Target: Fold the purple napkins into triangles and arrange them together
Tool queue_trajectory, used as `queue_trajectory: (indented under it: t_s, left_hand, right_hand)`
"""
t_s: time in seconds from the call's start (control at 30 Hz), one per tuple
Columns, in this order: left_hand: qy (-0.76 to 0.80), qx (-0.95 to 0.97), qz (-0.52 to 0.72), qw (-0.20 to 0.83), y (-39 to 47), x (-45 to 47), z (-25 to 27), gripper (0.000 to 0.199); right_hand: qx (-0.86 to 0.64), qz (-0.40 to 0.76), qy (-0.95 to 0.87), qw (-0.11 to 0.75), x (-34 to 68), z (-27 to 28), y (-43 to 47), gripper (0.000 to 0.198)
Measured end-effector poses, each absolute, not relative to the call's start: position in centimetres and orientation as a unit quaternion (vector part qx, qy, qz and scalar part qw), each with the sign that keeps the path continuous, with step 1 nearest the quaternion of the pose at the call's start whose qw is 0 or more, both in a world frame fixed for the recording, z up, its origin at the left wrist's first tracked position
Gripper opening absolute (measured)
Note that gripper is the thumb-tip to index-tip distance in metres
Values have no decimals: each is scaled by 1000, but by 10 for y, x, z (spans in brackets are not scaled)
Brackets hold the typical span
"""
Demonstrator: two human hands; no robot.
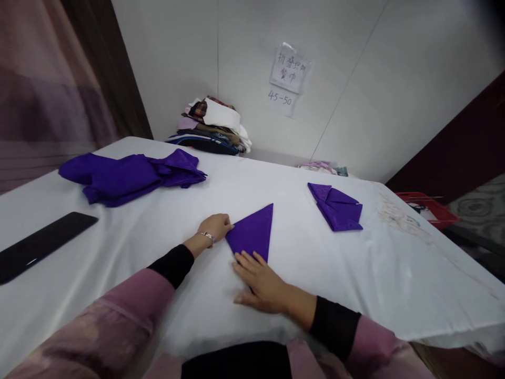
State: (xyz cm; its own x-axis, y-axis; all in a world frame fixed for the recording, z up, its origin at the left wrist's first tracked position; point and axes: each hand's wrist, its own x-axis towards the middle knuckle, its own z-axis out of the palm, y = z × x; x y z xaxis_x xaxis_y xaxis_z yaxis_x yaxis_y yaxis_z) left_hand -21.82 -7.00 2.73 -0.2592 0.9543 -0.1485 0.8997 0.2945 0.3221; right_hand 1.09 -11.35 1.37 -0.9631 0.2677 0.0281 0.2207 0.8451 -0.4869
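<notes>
A purple cloth napkin point(253, 231), folded into a triangle, lies flat on the white-covered table in front of me. My left hand point(216, 227), with a bracelet at its wrist, pinches the napkin's left corner between thumb and fingers. Spread fingers of my right hand point(262, 284) rest flat on the napkin's near edge, partly covering it. To the right lies a second purple napkin point(340, 208), folded into a pointed shape. A heap of loose purple napkins point(126, 176) sits at the back left.
A long black glossy slab point(43, 242) lies at the table's left. Folded clothes point(215, 129) are stacked by the wall, under a handwritten sign point(288, 71) placed farther right. Beyond the right edge of the white tablecloth point(402, 273) stands a red basket point(434, 208).
</notes>
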Motion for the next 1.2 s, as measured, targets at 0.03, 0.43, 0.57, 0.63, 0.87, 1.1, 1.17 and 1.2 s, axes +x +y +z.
queue_trajectory:
  t_s: [0.03, 0.43, 0.57, 0.63, 0.87, 1.1, 1.17, 1.2]
  left_hand:
    - [790, 586, 87, 159, -70, -218, 27, 18]
    - [798, 573, 98, 159, -69, -218, 24, 19]
    - [800, 572, 101, 150, -70, -217, 25, 17]
    - [802, 571, 103, 145, -72, -216, 25, 17]
    - [802, 570, 116, 138, -75, -220, 19, 13]
    - [782, 587, 161, 134, -82, -223, 16, 11]
    - [762, 607, 181, 133, -84, -223, 15, 12]
    - [751, 618, 189, 136, -84, -223, 15, 11]
  right_hand:
    - [-112, 258, -959, 40, 17, 15, -122, 79]
    - [-60, 423, -897, 114, 51, 36, -143, 54]
    - [-99, 286, -934, 189, 61, 18, -124, 48]
    - [-103, 216, -954, 183, 64, 9, -112, 48]
    - [-60, 94, -973, 202, 48, 3, -90, 43]
    - [-61, 178, -942, 277, 37, 5, -95, 30]
    - [-114, 261, -910, 300, 37, 9, -94, 24]
    - [-154, 313, -884, 310, 36, 13, -91, 19]
